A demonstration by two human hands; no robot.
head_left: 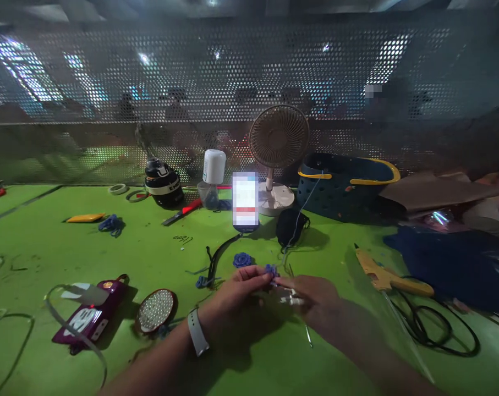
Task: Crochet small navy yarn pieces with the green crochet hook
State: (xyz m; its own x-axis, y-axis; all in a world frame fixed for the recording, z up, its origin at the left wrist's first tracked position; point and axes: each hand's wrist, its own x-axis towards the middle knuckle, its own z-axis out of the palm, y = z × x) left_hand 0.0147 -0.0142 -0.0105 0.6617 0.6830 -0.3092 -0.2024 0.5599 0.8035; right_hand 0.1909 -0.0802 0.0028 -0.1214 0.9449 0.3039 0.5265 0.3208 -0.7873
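My left hand (249, 283), with a pale band on its wrist, pinches a small blue-purple crocheted piece (271, 269) between thumb and fingers. Close against it, my right hand (315, 300) is closed round a thin metal crochet hook (308, 335), whose shaft shows below the fingers. Something white sits at the right fingers; I cannot tell what. A strand of light blue yarn (302, 208) runs from the basket down towards my hands. Just beyond my left hand lies a blue crocheted flower (242, 260).
A phone (245, 201), fan (279, 137), dark basket (340, 190) and dark ball (291, 226) stand beyond my hands. A yellow glue gun (389, 275) with its cable lies right. Left are a purple device (93, 313), a round studded lid (155, 311) and a black jar (163, 184).
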